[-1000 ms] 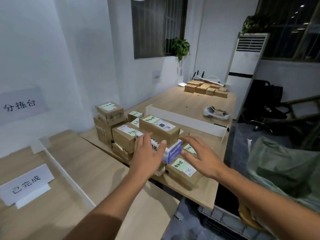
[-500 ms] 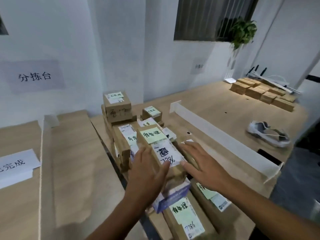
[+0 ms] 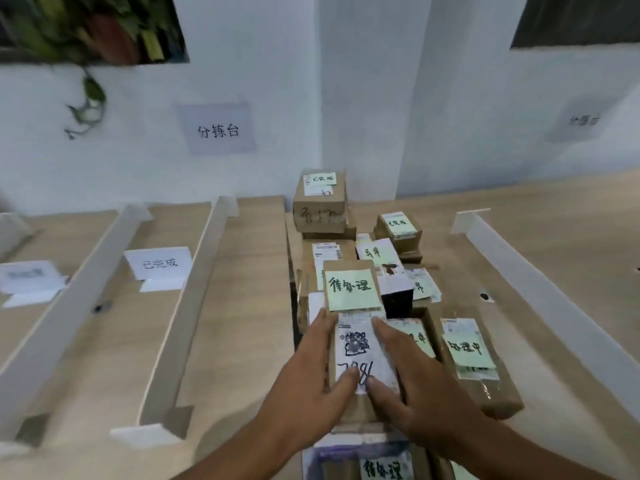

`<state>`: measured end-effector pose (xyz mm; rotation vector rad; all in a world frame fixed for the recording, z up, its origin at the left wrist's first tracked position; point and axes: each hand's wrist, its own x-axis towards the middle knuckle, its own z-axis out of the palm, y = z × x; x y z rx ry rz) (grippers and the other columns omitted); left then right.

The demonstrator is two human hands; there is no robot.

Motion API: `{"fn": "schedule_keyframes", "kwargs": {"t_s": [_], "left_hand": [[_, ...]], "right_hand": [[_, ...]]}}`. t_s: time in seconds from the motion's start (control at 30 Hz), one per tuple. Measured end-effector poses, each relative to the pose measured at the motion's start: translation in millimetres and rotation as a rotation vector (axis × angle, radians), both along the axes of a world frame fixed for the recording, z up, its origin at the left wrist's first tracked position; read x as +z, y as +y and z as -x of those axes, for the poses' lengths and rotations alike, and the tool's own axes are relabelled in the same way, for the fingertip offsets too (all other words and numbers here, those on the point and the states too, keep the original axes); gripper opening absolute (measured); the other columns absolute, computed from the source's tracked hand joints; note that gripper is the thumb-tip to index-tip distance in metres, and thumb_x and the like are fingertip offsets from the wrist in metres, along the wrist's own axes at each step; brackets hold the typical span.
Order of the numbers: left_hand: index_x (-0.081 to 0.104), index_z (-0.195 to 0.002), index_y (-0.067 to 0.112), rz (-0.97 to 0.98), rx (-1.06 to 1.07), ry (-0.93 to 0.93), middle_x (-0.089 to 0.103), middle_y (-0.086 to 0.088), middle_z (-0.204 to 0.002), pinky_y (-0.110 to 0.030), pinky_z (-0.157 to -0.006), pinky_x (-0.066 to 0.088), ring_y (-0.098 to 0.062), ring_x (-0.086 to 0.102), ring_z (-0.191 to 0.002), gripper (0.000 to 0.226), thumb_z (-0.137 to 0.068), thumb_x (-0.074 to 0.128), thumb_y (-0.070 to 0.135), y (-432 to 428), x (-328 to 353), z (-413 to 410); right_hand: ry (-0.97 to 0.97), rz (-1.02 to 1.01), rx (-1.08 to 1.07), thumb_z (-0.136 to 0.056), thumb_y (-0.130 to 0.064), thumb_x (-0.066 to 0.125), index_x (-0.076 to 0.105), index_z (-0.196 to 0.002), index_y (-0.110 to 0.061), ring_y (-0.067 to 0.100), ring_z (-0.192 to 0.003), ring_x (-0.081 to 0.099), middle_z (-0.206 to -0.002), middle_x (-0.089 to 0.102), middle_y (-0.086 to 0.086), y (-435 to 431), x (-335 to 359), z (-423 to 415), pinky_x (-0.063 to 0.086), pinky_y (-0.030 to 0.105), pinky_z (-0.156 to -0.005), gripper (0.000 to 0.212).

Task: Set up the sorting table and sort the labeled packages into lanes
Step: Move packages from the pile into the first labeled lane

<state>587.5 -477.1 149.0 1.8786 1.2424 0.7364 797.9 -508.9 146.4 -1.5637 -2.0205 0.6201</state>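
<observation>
Now the view has swung round to face the wall, and the pile of labelled boxes lies dead ahead. A second ago both hands hovered flat over that pile. They now clasp one box between them: the left hand runs down its left side, the right hand down its right, and both thumbs press on its white label. It seems raised off the pile, though blur makes that hard to judge. Its green note differs from the card in the nearby lane, so it belongs elsewhere. The table is pale wood, cut into lanes by white dividers. A sign hangs on the wall.
</observation>
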Motion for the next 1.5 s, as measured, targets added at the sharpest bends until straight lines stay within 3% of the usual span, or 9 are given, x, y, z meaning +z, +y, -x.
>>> {"fn": "schedule_keyframes", "kwargs": {"t_s": [0.07,0.27,0.5,0.6,0.83,1.03,1.17,1.33,1.5], "left_hand": [[0.007,-0.151,0.058,-0.075,0.066,0.011,0.025,0.026,-0.162,-0.036,-0.114,0.042,0.000,0.039,-0.143,0.080,-0.086,0.054,0.062,-17,14,4],[0.020,-0.158,0.038,-0.294,0.221,-0.069,0.030,0.017,-0.163,-0.034,-0.107,0.049,-0.005,0.045,-0.140,0.079,-0.094,0.066,0.040,-80,68,49],[0.023,-0.160,0.020,-0.506,0.407,-0.035,0.020,0.009,-0.169,-0.021,-0.105,0.046,-0.009,0.039,-0.146,0.080,-0.095,0.064,0.044,-153,87,123],[0.024,-0.160,0.023,-0.504,0.500,-0.007,0.022,0.014,-0.167,-0.018,-0.103,0.046,-0.006,0.040,-0.145,0.083,-0.092,0.069,0.042,-177,81,170],[0.017,-0.159,0.042,-0.462,0.637,0.001,0.033,0.029,-0.158,-0.016,-0.096,0.051,0.008,0.051,-0.130,0.090,-0.086,0.065,0.062,-218,73,298],[0.007,-0.159,0.047,-0.413,0.697,-0.018,0.046,0.037,-0.146,-0.014,-0.095,0.050,0.011,0.057,-0.121,0.097,-0.084,0.068,0.053,-237,69,401],[0.007,-0.158,0.051,-0.403,0.696,0.012,0.042,0.041,-0.146,-0.025,-0.096,0.052,0.014,0.051,-0.125,0.096,-0.083,0.067,0.054,-234,66,453],[0.013,-0.156,0.053,-0.398,0.714,0.019,0.023,0.036,-0.159,-0.012,-0.100,0.046,0.016,0.041,-0.134,0.092,-0.079,0.059,0.073,-204,52,509],[0.009,-0.157,0.054,-0.349,0.792,0.054,0.027,0.039,-0.156,-0.017,-0.100,0.047,0.019,0.045,-0.128,0.091,-0.081,0.054,0.077,-163,42,566]], "right_hand": [[0.025,-0.067,0.065,-0.087,-0.076,0.043,-0.001,-0.148,-0.064,-0.020,-0.132,0.030,-0.148,0.023,-0.042,-6,14,6,0.024,-0.004,-0.099,0.077],[0.049,-0.275,0.340,-0.088,-0.061,0.057,0.016,-0.157,-0.041,-0.005,-0.136,0.037,-0.154,0.026,-0.023,-18,73,41,0.036,0.008,-0.104,0.083],[0.171,-0.387,0.597,-0.088,-0.048,0.066,0.028,-0.155,-0.031,0.018,-0.134,0.045,-0.149,0.030,-0.006,-32,92,130,0.052,0.032,-0.098,0.079],[0.154,-0.399,0.641,-0.087,-0.052,0.063,0.020,-0.155,-0.043,0.006,-0.134,0.041,-0.149,0.026,-0.013,-42,89,183,0.045,0.027,-0.103,0.081],[0.178,-0.362,0.682,-0.082,-0.052,0.064,0.023,-0.151,-0.042,0.012,-0.133,0.043,-0.148,0.027,-0.010,-69,81,325,0.048,0.037,-0.102,0.081],[0.200,-0.351,0.681,-0.079,-0.052,0.064,0.021,-0.147,-0.052,0.005,-0.128,0.046,-0.146,0.023,-0.022,-84,75,435,0.050,0.034,-0.100,0.080],[0.242,-0.319,0.702,-0.080,-0.047,0.063,0.028,-0.148,-0.042,0.012,-0.122,0.052,-0.141,0.031,-0.012,-82,70,489,0.052,0.035,-0.096,0.077],[0.254,-0.314,0.731,-0.084,-0.042,0.063,0.031,-0.151,-0.033,0.011,-0.107,0.059,-0.135,0.038,0.001,-51,61,548,0.054,0.034,-0.088,0.074],[0.288,-0.320,0.774,-0.085,-0.043,0.064,0.024,-0.156,-0.030,0.010,-0.115,0.054,-0.135,0.039,0.001,1,45,614,0.051,0.030,-0.091,0.082]]}}
